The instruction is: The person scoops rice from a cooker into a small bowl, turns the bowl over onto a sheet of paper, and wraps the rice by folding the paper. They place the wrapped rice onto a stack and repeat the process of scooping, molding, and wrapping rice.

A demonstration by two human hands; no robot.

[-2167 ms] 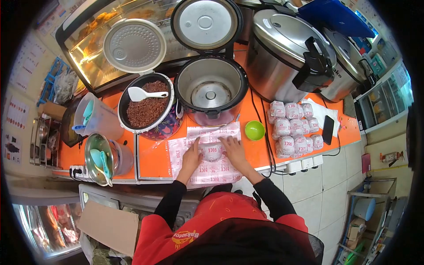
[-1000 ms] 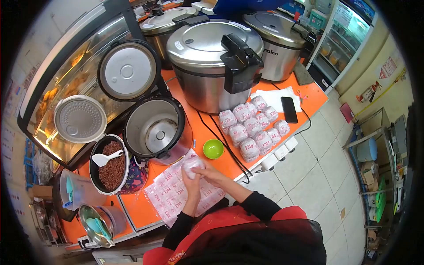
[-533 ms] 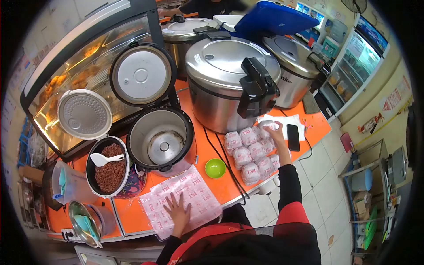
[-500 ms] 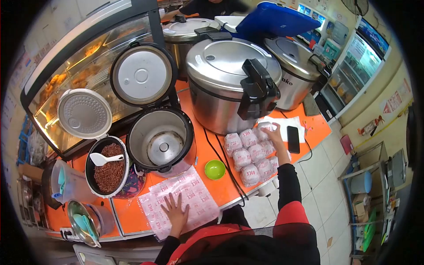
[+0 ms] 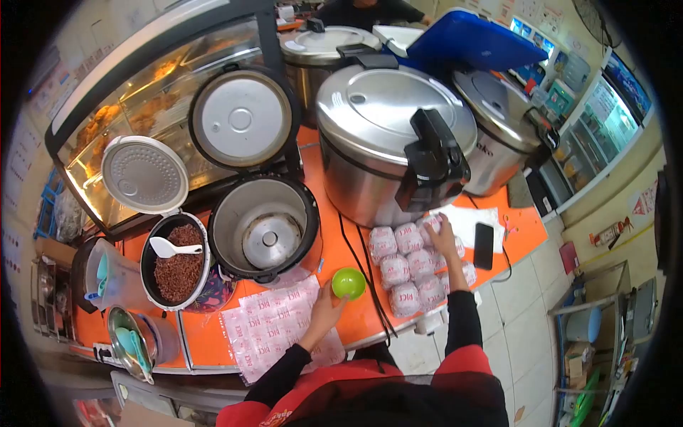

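1. The left hand (image 5: 326, 307) touched the near left side of the bowl (image 5: 348, 282); whether it gripped or lifted the bowl could not be told.
2. The right hand (image 5: 444, 240), well apart from the left, covered part of a parcel (image 5: 427, 226) at the far edge of the group; its thumb was hard to make out, so its grip could not be told.
3. A person (image 5: 370, 13) behind the cookers was cut off by the top edge; the rear cooker's (image 5: 498, 158) lettering was partly hidden by the big cooker (image 5: 366, 188).
4. Cables (image 5: 353, 249) ran across the counter (image 5: 361, 322) between bowl and parcels; a phone (image 5: 484, 245) lay right of the parcels; the sheets (image 5: 274, 327) lay under the left forearm, which hid part of them.
5. Left of the open cooker (image 5: 233, 217), a white spoon (image 5: 171, 248) rested on reddish-brown rice (image 5: 178, 279).
6. The bowl was bright green and round; the parcels were rounded, in white paper with red print, packed close together.
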